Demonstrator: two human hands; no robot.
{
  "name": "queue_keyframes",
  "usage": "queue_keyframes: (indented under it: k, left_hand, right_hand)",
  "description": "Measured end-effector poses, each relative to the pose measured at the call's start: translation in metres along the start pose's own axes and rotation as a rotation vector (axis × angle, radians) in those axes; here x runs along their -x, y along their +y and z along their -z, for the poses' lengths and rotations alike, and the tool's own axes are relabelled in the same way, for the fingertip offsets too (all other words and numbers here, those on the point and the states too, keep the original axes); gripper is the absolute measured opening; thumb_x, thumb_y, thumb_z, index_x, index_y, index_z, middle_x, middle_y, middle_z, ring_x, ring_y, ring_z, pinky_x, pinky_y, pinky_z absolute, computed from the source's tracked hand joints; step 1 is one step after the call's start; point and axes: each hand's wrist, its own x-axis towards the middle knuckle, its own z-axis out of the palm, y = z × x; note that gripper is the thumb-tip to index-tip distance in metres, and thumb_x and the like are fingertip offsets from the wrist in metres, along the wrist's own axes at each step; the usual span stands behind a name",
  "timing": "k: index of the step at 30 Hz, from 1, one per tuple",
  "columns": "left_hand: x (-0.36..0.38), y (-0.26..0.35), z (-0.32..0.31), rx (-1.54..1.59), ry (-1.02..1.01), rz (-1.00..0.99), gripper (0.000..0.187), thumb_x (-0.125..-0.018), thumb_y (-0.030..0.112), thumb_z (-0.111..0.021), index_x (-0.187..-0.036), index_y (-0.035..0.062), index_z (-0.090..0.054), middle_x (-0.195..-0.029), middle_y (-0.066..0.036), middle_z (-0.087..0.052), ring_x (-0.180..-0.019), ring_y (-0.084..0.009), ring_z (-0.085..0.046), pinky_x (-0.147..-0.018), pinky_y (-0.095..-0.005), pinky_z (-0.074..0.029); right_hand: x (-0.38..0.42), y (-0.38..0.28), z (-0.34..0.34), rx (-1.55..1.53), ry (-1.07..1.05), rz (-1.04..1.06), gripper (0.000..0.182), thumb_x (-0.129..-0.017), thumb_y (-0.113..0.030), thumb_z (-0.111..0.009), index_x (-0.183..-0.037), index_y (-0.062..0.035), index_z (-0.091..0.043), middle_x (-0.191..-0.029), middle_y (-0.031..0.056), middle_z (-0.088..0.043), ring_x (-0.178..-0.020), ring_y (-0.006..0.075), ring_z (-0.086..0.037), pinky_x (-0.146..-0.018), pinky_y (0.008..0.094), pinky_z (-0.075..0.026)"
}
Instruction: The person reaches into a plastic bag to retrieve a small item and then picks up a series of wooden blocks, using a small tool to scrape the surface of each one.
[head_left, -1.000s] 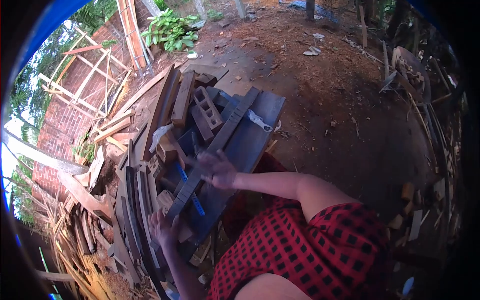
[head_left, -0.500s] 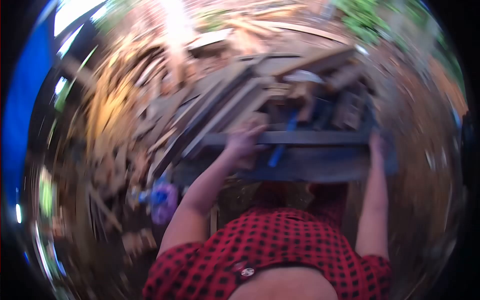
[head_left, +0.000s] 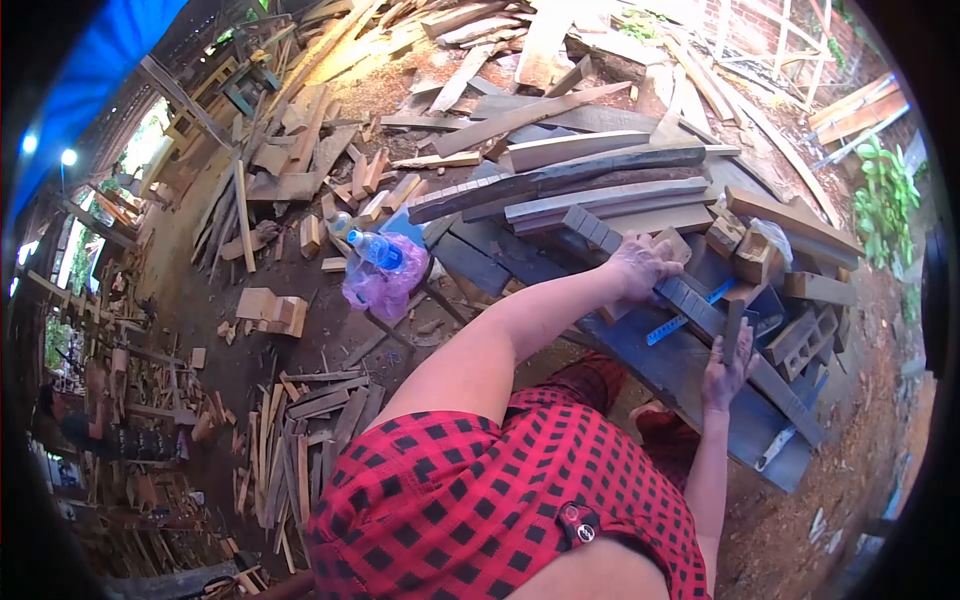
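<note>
A long grey beam (head_left: 779, 390) with cross lines lies diagonally over the dark bench (head_left: 640, 350). My left hand (head_left: 643, 266) is over its upper part, fingers curved around a small wooden block (head_left: 674, 246). Lower down, beside the beam, my right hand (head_left: 728, 372) has a dark flat piece (head_left: 735, 322) between thumb and fingers. Between the hands, a blue strip (head_left: 665, 330) shows at the beam's near edge. A tool with a pale blade (head_left: 775, 449) lies near the bench's right end.
Long boards (head_left: 600, 190) are stacked behind the beam. Blocks, one with square holes (head_left: 803, 345), crowd the right side. A plastic bottle (head_left: 375, 250) rests on a pink bag (head_left: 380, 290) at the left. Scrap wood (head_left: 310, 440) covers the ground at lower left.
The view has turned and sharpened. The beam, earlier level across the bench, now slants down to the right. My hands are closer together, the right one no longer at the bench's far right end.
</note>
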Motion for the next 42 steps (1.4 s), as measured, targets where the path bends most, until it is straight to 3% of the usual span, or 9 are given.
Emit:
queue_keyframes:
  k: [10,17,21,23,24,27,31,36,42]
  left_hand:
    - [0.004,-0.004,-0.019,-0.056,0.151,0.012,0.071,-0.066,0.049,-0.074,-0.129,0.0278,-0.050,-0.123,-0.012,-0.045,-0.119,-0.0327,-0.043,-0.093,-0.0482,-0.034]
    - [0.004,-0.009,-0.019,-0.105,0.410,-0.264,0.041,-0.066,0.039,-0.073,-0.098,0.0166,-0.062,-0.096,-0.006,-0.058,-0.105,-0.0266,-0.053,-0.084,-0.0459,-0.043]
    - [-0.002,-0.005,0.003,0.115,0.093,-0.261,0.033,-0.075,0.042,-0.067,-0.083,0.0102,-0.064,-0.081,-0.011,-0.062,-0.088,-0.0313,-0.060,-0.076,-0.0430,-0.048]
    - [-0.011,-0.009,0.000,0.193,-0.010,-0.289,0.039,-0.080,0.045,-0.063,-0.081,0.0056,-0.064,-0.081,-0.015,-0.062,-0.084,-0.0353,-0.060,-0.077,-0.0435,-0.048]
    - [-0.007,-0.005,0.004,0.226,0.098,-0.339,0.041,-0.081,0.045,-0.062,-0.078,0.0043,-0.064,-0.082,-0.015,-0.061,-0.086,-0.0346,-0.060,-0.077,-0.0440,-0.048]
    - [-0.009,0.005,-0.007,0.099,0.078,-0.176,0.041,-0.086,0.046,-0.055,-0.092,0.0068,-0.064,-0.092,-0.015,-0.061,-0.093,-0.0328,-0.060,-0.081,-0.0449,-0.048]
    - [0.001,0.019,-0.006,0.013,0.180,-0.252,0.047,-0.080,0.047,-0.062,-0.111,0.0115,-0.057,-0.102,-0.013,-0.056,-0.100,-0.0309,-0.054,-0.083,-0.0434,-0.046]
    - [-0.009,0.011,-0.011,-0.040,0.076,-0.224,0.055,-0.070,0.041,-0.072,-0.115,0.0133,-0.055,-0.102,-0.010,-0.051,-0.100,-0.0308,-0.052,-0.084,-0.0440,-0.046]
    - [-0.011,0.021,0.000,-0.012,-0.008,-0.149,0.049,-0.069,0.037,-0.073,-0.108,0.0111,-0.059,-0.104,-0.012,-0.050,-0.104,-0.0322,-0.051,-0.088,-0.0438,-0.045]
  right_hand:
    - [0.044,0.030,0.015,0.017,0.120,-0.025,0.047,-0.094,-0.025,-0.051,-0.136,-0.0041,-0.043,-0.143,0.0138,-0.040,-0.134,0.0268,-0.035,-0.108,0.0456,-0.024]
    - [0.099,0.058,0.041,-0.211,0.115,-0.223,0.047,-0.096,-0.023,-0.050,-0.132,0.0054,-0.044,-0.139,0.0214,-0.042,-0.127,0.0342,-0.041,-0.105,0.0437,-0.031]
    - [0.114,0.138,0.006,-0.247,0.079,-0.248,0.043,-0.097,-0.022,-0.050,-0.127,0.0085,-0.048,-0.132,0.0223,-0.049,-0.125,0.0328,-0.044,-0.105,0.0408,-0.033]
    - [0.098,0.114,0.005,0.060,0.210,0.145,0.031,-0.091,-0.014,-0.057,-0.115,0.0041,-0.059,-0.097,0.0135,-0.067,-0.080,0.0259,-0.064,-0.076,0.0389,-0.050]
    - [0.078,0.079,0.014,-0.128,0.211,-0.162,0.029,-0.084,-0.008,-0.062,-0.111,0.0017,-0.062,-0.086,0.0099,-0.066,-0.064,0.0225,-0.061,-0.065,0.0377,-0.050]
    - [0.011,-0.011,0.050,-0.452,0.357,0.170,0.043,-0.078,-0.011,-0.064,-0.120,-0.0043,-0.058,-0.120,0.0147,-0.059,-0.114,0.0297,-0.053,-0.095,0.0404,-0.040]
    - [-0.003,-0.065,0.039,-0.234,0.073,0.208,0.050,-0.086,-0.028,-0.057,-0.132,-0.0087,-0.048,-0.137,0.0107,-0.048,-0.130,0.0253,-0.040,-0.108,0.0476,-0.023]
    - [0.006,-0.022,0.014,-0.021,-0.039,0.378,0.050,-0.088,-0.026,-0.058,-0.135,-0.0139,-0.046,-0.139,0.0040,-0.047,-0.134,0.0227,-0.037,-0.109,0.0502,-0.022]
    - [0.011,0.105,0.049,-0.021,0.211,-0.242,0.051,-0.085,-0.028,-0.058,-0.133,-0.0129,-0.049,-0.140,0.0066,-0.046,-0.130,0.0234,-0.040,-0.108,0.0497,-0.022]
